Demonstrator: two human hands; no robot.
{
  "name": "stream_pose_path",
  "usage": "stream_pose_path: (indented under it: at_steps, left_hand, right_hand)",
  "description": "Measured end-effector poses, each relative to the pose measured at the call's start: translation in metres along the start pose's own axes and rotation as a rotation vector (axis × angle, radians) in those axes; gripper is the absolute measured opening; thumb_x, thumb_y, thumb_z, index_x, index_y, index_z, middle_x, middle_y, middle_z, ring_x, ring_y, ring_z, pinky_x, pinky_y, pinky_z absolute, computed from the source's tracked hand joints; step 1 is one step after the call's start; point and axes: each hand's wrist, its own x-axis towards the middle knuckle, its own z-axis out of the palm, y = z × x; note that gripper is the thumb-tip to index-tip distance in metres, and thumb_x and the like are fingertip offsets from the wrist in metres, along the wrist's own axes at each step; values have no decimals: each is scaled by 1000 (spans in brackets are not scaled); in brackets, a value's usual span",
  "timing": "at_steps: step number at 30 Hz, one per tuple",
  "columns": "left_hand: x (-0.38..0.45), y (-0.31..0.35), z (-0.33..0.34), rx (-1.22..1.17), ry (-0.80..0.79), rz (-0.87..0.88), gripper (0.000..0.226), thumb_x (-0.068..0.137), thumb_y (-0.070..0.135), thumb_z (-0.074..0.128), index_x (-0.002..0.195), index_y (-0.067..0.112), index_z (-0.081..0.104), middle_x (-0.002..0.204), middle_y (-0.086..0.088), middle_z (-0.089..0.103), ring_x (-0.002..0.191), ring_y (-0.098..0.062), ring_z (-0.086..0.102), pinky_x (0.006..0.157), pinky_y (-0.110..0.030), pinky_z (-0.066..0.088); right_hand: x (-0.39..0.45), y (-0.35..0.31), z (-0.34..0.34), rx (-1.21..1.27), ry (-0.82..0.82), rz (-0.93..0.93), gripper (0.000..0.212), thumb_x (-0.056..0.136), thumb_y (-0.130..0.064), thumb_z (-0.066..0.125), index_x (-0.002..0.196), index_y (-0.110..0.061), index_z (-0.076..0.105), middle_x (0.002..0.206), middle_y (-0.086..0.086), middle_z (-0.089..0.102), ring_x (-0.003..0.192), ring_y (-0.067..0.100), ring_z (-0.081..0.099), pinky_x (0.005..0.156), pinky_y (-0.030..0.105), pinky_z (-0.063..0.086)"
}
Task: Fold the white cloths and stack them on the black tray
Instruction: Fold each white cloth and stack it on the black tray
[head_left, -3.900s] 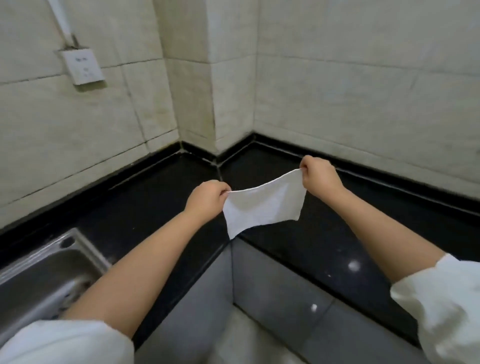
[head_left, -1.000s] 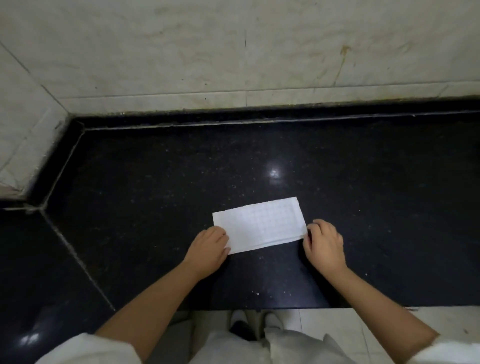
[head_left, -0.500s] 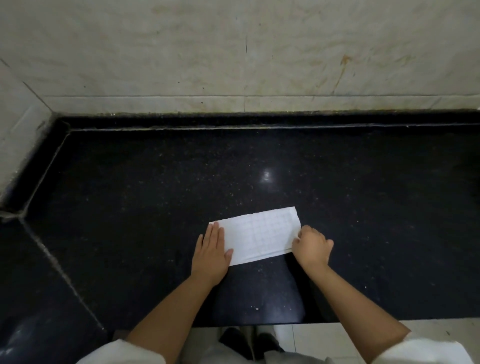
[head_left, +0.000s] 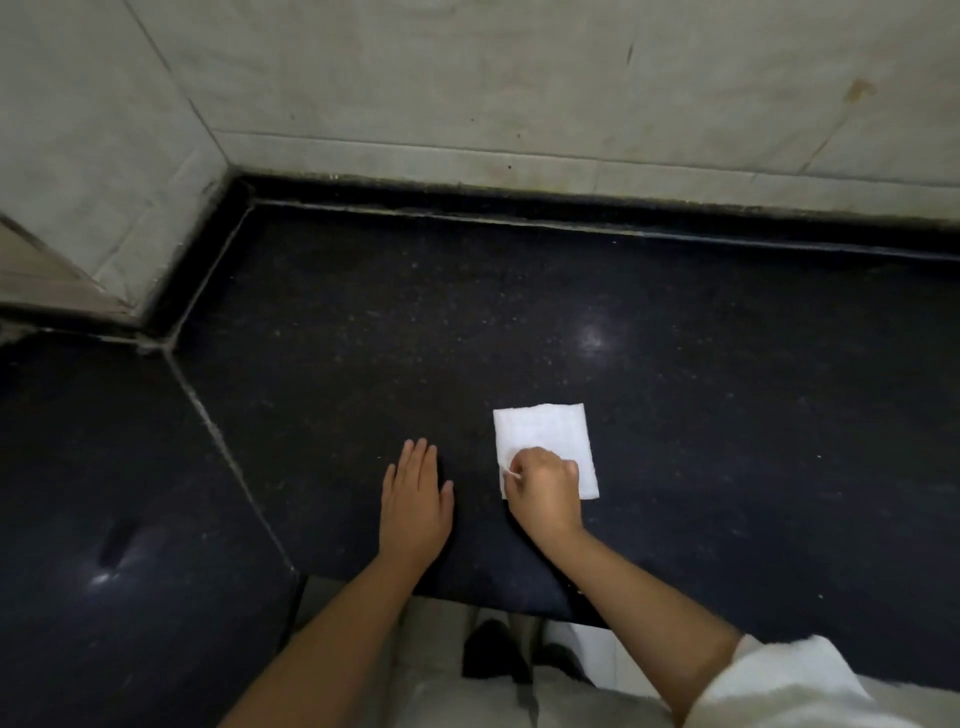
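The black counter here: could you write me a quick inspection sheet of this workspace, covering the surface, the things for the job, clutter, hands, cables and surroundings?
Surface: black speckled stone counter, glossy, with a seam running diagonally at the corner.
Job's things: one white cloth, folded to a small rectangle, lying flat near the front edge; no black tray in view.
Clutter: nothing seen.
Hands: left hand flat on the counter, fingers straight, apart from the cloth; right hand curled, its grip pinching the cloth's near left corner.
Cables: nothing seen.
Surroundings: pale tiled wall behind, meeting at a corner on the left; light floor and dark shoes below the counter edge.
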Motion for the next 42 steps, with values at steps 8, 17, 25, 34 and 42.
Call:
stream_pose_path:
  at_steps: [8, 17, 25, 34, 42]
  left_hand:
    - [-12, -16, 9, -102, 59, 76, 44, 96, 13, 44, 138, 1, 38, 150, -13, 33, 145, -26, 21, 118, -39, 16]
    - [7, 25, 17, -111, 128, 634, 34, 74, 22, 44, 82, 10, 75, 87, -2, 74, 93, -13, 61, 79, -26, 53]
    - [23, 52, 29, 235, -40, 629, 45, 35, 54, 85, 61, 21, 68, 65, 9, 66, 60, -9, 65, 67, -24, 25]
    - [-2, 103, 40, 271, 51, 950, 22, 68, 18, 42, 66, 20, 64, 59, 6, 64, 61, -12, 55, 62, -25, 24]
    - [-108, 334, 82, 370, -121, 1349, 32, 88, 32, 38, 80, 14, 63, 78, -1, 63, 71, -16, 62, 58, -22, 45]
  right_hand:
    - [-4, 1, -3, -38, -137, -57, 29, 88, -21, 54, 112, -5, 57, 110, 11, 63, 105, 28, 55, 90, 33, 34]
    - [-21, 50, -45, -487, -162, -148, 46, 23, -8, 83, 65, -22, 71, 72, -6, 71, 62, 16, 68, 52, 28, 51]
    - [0, 65, -52, -477, -219, -225, 29, 64, -15, 43, 60, -22, 71, 65, -7, 68, 57, 16, 64, 63, 22, 44]
    - [-57, 115, -119, -114, -196, 25, 31, 87, -4, 44, 109, -12, 64, 111, 7, 62, 110, 25, 50, 81, 22, 27]
    - [-224, 275, -250, 38, 53, 282, 23, 86, 1, 49, 102, 1, 64, 88, 7, 53, 93, 26, 57, 67, 11, 30]
